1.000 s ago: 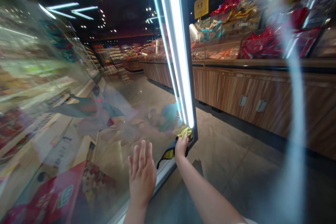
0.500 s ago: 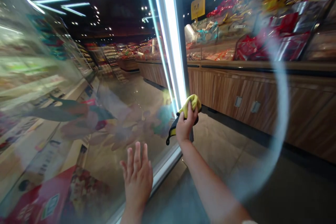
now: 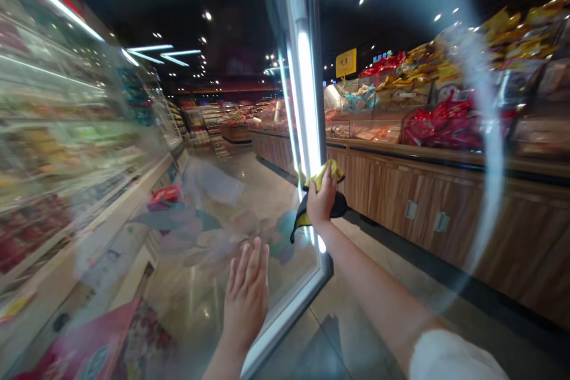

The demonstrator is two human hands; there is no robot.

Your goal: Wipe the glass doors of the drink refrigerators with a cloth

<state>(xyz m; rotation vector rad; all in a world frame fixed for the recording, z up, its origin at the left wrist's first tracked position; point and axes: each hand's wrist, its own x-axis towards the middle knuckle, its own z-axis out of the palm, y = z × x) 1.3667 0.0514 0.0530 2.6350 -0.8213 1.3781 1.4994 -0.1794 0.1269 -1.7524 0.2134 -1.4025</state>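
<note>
My right hand [image 3: 322, 200] grips a yellow cloth with dark grey backing and black edging [image 3: 332, 173] at the lit edge of a glass door [image 3: 307, 101]. Part of the cloth hangs below the hand. My left hand [image 3: 247, 294] is held flat, fingers stretched out, at the lower part of the door's glass pane [image 3: 222, 190]; whether it touches the glass cannot be seen for sure. The door's metal bottom frame [image 3: 289, 314] runs diagonally under it, meeting the lit edge at a corner. A faded flower picture [image 3: 240, 234] shows on the glass.
To the right runs a wooden counter [image 3: 392, 184] piled with packaged goods, with a yellow price sign [image 3: 346, 62]. At left, blurred, stand lit shelves of goods [image 3: 53, 130]. A red box [image 3: 93, 344] appears at lower left. Tiled floor [image 3: 320, 332] lies below the door.
The view has tilted up, so the counter and lights sit lower in it. My right hand stays at the door's edge with more of the dark side of the cloth showing. My left hand remains flat.
</note>
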